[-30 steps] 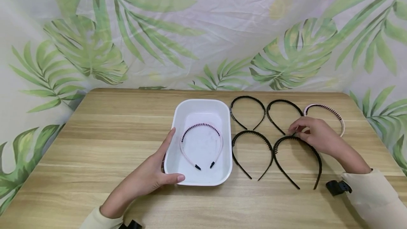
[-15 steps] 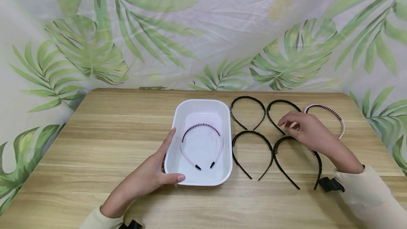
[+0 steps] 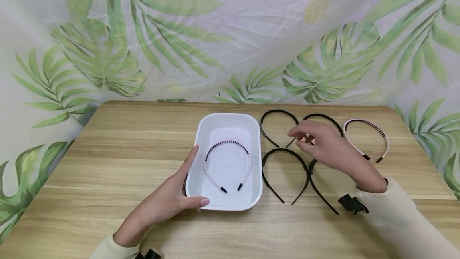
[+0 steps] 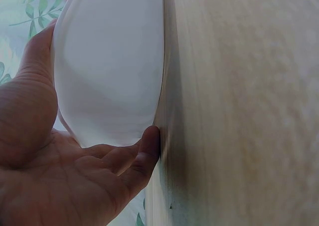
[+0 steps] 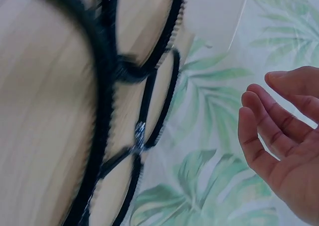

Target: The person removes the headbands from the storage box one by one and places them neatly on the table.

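A white plastic basin [image 3: 230,122] stands on the table with a pink headband [image 3: 228,142] lying inside it. My left hand [image 3: 172,199] grips its near left corner, thumb over the rim and fingers along the outer wall [image 4: 109,61]. My right hand [image 3: 328,145] hovers above the black headbands, fingers loosely bent and holding nothing; the right wrist view shows this hand [image 5: 284,136] apart from them. Two black headbands lie in front, a left one [image 3: 285,150] and a right one [image 3: 323,200] partly covered by my hand and wrist. Behind are another left one [image 3: 278,110] and right one [image 3: 323,115].
A second pink headband [image 3: 385,141] lies at the back right of the wooden table [image 3: 125,151]. The headbands sit close together right of the basin. A leaf-patterned cloth [image 3: 230,43] hangs behind the table's far edge.
My right hand has moved left from the spot between the front and back right black headbands, uncovering the right pink headband's ends. My left hand and the basin stay still.
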`<state>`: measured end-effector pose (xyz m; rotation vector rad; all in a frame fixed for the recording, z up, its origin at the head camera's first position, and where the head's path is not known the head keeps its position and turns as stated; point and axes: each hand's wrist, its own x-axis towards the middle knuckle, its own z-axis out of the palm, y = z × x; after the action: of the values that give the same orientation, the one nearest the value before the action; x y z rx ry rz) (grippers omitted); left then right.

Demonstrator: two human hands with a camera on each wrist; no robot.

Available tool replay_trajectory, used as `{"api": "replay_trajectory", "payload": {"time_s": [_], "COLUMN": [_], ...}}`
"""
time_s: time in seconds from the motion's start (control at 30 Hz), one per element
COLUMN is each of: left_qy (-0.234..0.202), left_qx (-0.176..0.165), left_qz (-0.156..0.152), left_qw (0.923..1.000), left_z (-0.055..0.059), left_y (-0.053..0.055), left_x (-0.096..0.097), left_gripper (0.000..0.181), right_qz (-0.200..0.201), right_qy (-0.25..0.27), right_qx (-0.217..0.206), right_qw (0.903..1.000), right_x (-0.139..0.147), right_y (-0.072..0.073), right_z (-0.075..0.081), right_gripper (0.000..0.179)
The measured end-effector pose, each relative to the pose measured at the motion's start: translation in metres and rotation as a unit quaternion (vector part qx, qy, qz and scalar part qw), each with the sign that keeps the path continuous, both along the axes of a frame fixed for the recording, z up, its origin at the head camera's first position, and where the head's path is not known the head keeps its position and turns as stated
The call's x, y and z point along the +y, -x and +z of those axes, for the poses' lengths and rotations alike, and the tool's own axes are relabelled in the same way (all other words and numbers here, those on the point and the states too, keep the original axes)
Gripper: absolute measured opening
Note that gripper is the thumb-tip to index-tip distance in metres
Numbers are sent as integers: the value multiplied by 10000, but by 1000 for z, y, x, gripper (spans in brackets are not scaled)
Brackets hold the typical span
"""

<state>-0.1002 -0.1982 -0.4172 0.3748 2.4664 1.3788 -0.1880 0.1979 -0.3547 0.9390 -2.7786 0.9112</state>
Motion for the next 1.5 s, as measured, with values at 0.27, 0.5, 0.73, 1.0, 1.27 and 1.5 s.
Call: {"api": "replay_trajectory", "payload": {"time_s": [0.27,0.5,0.73,1.0,1.27,1.5], "left_qy": [-2,-36,-8,7,-8,-5], "left_qx": [-67,-13,19,24,27,6], "left_qz": [40,27,15,4,-13,1], "left_qw": [10000,10000,10000,10000,10000,10000], "left_z": [1,2,1,1,2,2], "left_y": [-2,-3,-3,-2,0,0], "left_x": [1,1,1,1,1,2], "left_gripper": [128,127,127,127,127,127], "right_qz": [243,422,487,700,831,794], "right_qy": [116,302,345,294,331,120], "right_qx": [-252,-450,-506,-652,-801,-809], "right_qw": [9993,9976,9969,9950,9928,9935], "right_x": [-29,-53,-77,-98,-114,-124], "right_y": [4,11,16,23,34,42], "right_z": [3,0,-5,-8,-15,-22], "right_gripper": [24,26,25,23,23,22]}}
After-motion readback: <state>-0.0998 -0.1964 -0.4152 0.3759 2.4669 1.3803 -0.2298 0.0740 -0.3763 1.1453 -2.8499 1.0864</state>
